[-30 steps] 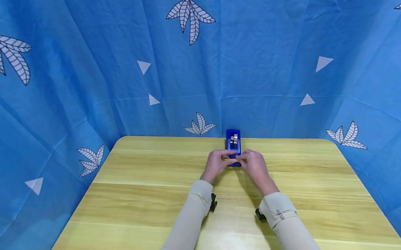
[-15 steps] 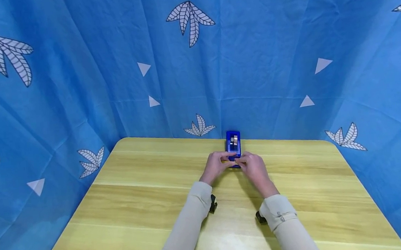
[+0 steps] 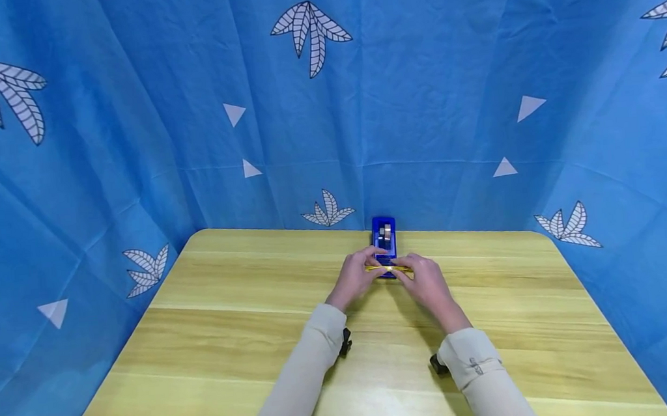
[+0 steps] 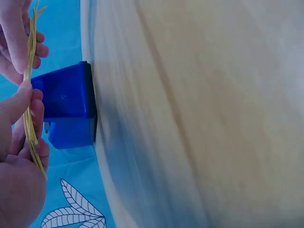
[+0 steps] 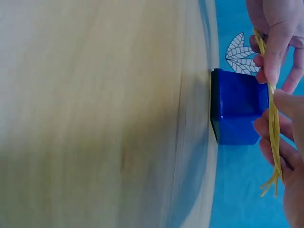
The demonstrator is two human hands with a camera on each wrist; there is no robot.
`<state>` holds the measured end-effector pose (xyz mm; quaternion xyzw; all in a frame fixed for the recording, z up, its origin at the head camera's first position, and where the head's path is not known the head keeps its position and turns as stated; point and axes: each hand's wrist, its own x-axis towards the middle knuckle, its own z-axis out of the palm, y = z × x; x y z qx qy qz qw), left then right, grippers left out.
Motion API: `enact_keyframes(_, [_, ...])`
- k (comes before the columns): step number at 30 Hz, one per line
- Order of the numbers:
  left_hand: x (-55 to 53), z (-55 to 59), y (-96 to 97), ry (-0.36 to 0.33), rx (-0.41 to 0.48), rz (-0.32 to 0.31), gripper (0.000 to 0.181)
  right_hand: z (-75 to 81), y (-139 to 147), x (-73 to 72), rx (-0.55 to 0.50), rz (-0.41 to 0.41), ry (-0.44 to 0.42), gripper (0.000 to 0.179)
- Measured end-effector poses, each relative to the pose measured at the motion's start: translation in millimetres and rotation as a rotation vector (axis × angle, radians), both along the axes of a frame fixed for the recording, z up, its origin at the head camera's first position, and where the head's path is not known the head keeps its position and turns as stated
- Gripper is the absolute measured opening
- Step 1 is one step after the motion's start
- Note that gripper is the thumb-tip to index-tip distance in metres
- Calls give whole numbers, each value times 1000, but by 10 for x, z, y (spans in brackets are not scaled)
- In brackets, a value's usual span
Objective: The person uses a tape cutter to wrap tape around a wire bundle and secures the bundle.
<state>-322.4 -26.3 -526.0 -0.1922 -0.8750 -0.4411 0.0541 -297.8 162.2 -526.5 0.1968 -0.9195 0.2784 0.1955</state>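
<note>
A bundle of thin yellow strands (image 4: 30,107) runs between my two hands, its far end splayed into loose tips. My left hand (image 3: 355,276) pinches it between thumb and fingers, and my right hand (image 3: 425,279) pinches it close beside, the two thumbs almost meeting. In the right wrist view the splayed tips stick out past the right hand (image 5: 294,190). Just behind the hands stands a blue tape dispenser (image 3: 383,225), its front end partly covered by the fingers in the head view.
The dispenser stands near the back edge of the wooden table (image 3: 230,320). Beyond that edge hangs a blue curtain (image 3: 436,95) printed with leaves and triangles, and it also lines both sides. A small black device sits at each cuff.
More of the yellow bundle shows across the right fingers than half a second ago. Both hands stay in front of the dispenser; the head view has shifted slightly.
</note>
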Motion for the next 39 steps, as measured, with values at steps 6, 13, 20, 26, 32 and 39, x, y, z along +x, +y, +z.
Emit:
enact_keyframes(6, [33,41,-30,-3,-21,-3,21,-3,-2,37,-38,29,77,22])
enact_keyframes(13, [53,67,-180,20,-95,-47,13,1,-21,57,-69,75,163,19])
enact_keyframes(20, [28,12,-261,-39,-40,-85,13,18,-36,95,-69,71,173,17])
enact_keyframes(26, [67,19,-263,-60,30,-88,10,37,-50,122,-46,66,160,16])
enact_keyframes(32, [92,15,-258,-45,50,-75,11,55,-55,128,-21,69,78,13])
enact_keyframes(39, [93,12,-261,48,18,-91,10,92,-46,86,16,89,-74,13])
